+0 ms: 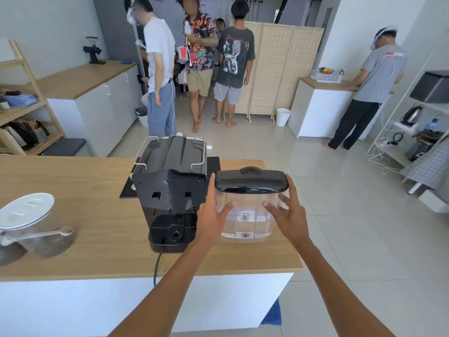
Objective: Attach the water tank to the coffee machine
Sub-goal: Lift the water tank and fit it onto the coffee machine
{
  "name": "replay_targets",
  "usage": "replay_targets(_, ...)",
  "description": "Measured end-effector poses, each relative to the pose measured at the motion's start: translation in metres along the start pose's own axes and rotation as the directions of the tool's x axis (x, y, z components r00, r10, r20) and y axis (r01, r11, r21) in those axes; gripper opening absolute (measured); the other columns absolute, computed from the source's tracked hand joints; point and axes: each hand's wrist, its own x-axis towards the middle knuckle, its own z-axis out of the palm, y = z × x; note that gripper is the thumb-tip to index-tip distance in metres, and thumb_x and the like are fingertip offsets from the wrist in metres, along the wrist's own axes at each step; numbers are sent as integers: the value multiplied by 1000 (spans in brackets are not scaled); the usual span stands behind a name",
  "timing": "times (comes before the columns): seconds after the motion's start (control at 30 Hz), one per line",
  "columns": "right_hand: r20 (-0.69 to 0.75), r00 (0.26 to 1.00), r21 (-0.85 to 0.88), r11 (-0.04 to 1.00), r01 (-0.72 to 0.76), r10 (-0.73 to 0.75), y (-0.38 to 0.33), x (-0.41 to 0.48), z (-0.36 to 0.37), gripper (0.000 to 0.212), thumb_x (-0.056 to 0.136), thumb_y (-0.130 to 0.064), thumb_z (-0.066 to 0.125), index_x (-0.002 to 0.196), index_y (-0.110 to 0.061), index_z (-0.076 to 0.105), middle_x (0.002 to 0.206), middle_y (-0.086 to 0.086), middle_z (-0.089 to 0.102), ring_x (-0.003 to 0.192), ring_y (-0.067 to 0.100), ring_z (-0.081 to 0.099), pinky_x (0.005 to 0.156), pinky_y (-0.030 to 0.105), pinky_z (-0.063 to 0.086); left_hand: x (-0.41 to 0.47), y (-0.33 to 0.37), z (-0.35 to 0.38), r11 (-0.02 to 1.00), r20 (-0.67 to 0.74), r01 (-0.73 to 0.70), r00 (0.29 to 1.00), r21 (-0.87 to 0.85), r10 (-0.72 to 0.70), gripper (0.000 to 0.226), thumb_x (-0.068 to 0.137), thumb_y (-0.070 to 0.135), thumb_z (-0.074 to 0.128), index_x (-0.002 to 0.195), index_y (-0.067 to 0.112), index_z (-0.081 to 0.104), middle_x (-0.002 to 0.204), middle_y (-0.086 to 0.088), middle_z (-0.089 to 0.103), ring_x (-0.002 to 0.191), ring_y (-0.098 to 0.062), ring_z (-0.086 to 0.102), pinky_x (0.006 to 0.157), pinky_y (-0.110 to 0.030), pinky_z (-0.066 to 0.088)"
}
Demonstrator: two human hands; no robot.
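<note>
A clear plastic water tank [247,215] with a black lid [250,182] stands on the wooden counter, just right of the black coffee machine [170,183]. The machine's back faces me, with its empty tank seat [173,231] low at the near side. My left hand [211,215] presses the tank's left side and my right hand [289,212] its right side, fingers spread across the front wall. The tank sits apart from the machine, beside the seat.
A power cord [156,266] hangs from the machine over the counter's near edge. A clear jar with a white lid [24,212] and a scoop [43,235] stand at the left. The counter's right edge [291,239] lies close to the tank. Several people stand beyond.
</note>
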Motion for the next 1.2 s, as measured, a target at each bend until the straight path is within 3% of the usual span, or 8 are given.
replay_targets(0.1,-16,1000,-13,1000,1,-1,-13,-8,3,94,81,-54,74,155,-55,16,124,-52,46,136,23,56,85,0,46,-5,11,-15,999,27,-14,1000,41,13,91,77,70,54,146,59,-5,71,1,53,55,-10,38,51,-21,30)
replay_targets(0.33,-14,999,-29,998,48,-49,-51,-28,27,95,80,-56,73,156,-51,17,121,-58,47,136,21,56,91,11,50,-14,19,-62,997,15,-20,1000,77,19,99,78,64,55,155,39,-1,83,15,56,64,-14,51,65,-23,45)
replay_targets(0.5,-10,997,-58,995,77,-78,-78,-37,59,95,83,-49,75,159,-44,18,140,-27,53,134,23,58,87,8,50,-19,11,-105,997,-30,-5,1000,78,7,96,83,56,65,155,43,3,79,20,47,57,1,40,71,-15,43)
replay_targets(0.63,8,994,-32,993,113,-113,-91,-41,90,93,84,-44,77,158,-42,20,121,-60,44,132,28,59,96,37,58,-19,5,-138,1000,-56,-10,998,15,11,109,68,77,58,156,40,6,80,20,39,69,7,28,72,-24,33)
replay_targets(0.73,21,993,-11,993,119,-119,-98,-41,109,94,84,-46,77,158,-44,19,113,-67,41,132,25,59,91,27,56,-16,0,-159,1000,-57,-5,998,26,6,109,66,81,57,155,44,6,93,7,46,79,-6,42,78,-30,37)
replay_targets(1.0,50,992,20,993,114,-115,-127,-37,147,89,85,-46,76,146,-65,14,117,-63,45,120,-4,54,90,22,56,-8,-9,-198,1000,-119,-17,993,6,18,104,72,60,68,157,36,13,129,18,60,82,19,58,81,-11,50)
replay_targets(1.1,55,993,52,994,98,-100,-125,-34,160,91,85,-42,77,154,-52,19,120,-57,51,112,-28,52,86,13,56,-3,-12,-206,999,-124,-2,992,-41,-3,98,79,35,77,156,34,17,136,9,61,109,7,63,90,-10,50)
replay_targets(1.2,52,996,71,995,69,-73,-126,-31,169,93,85,-38,78,158,-45,20,124,-50,55,119,-17,56,90,17,56,0,-14,-211,994,-129,8,991,-108,-22,96,80,20,79,156,33,21,138,8,61,120,-2,61,101,-23,50)
